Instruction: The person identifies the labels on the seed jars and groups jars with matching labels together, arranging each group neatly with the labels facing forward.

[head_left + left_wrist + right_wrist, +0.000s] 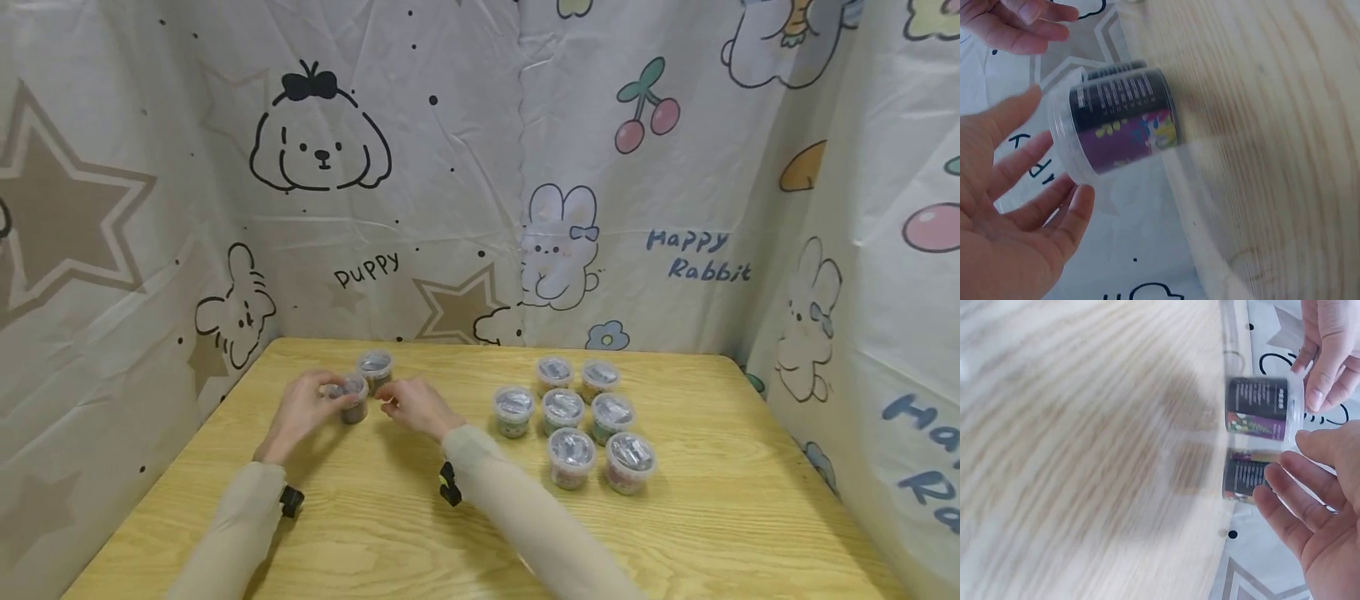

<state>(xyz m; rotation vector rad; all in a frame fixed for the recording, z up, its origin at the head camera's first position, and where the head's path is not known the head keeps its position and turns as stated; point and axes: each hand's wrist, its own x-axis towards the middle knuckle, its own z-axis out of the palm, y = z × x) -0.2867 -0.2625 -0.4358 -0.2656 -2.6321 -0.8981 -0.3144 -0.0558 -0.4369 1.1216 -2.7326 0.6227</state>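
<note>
Two small round tubs with clear lids and dark, purple-patterned labels stand close together at the back left of the table. My left hand point(306, 408) is at the lid of the nearer tub point(354, 410). In the left wrist view its fingers point(1079, 215) lie beside that lid, with the thumb apart from them near the opposite edge. The tub behind it point(376, 372) is partly hidden in both wrist views. My right hand point(420, 407) hovers just right of the pair, its fingers loosely bent and holding nothing.
Several similar lidded tubs point(562, 408) stand in a loose group on the right half of the wooden table point(360, 533). A printed cloth point(450, 167) with cartoon animals hangs behind the table and at both sides.
</note>
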